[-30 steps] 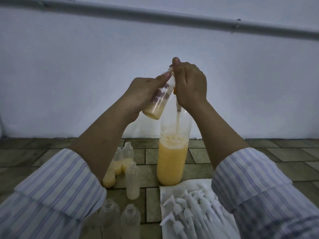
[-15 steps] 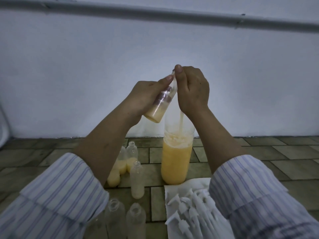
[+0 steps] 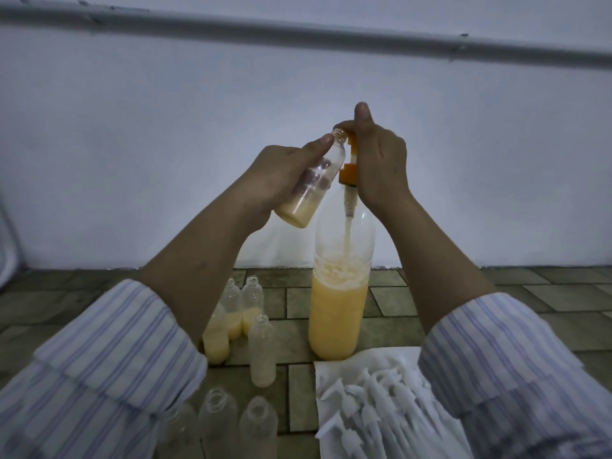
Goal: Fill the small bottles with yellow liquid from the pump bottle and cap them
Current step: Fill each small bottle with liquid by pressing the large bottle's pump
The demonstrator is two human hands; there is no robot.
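Against grey wall, right hand (image 3: 381, 160) gripping pump (image 3: 349, 160) has let it rise; left hand (image 3: 284, 180) grips bottle (image 3: 314, 183), another squirt needed.

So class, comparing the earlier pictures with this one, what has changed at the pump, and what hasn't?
The right hand has risen, letting the orange pump head come up into view. The left hand still grips the small bottle tilted at the spout. The pump bottle and the bottles on the floor stayed put.
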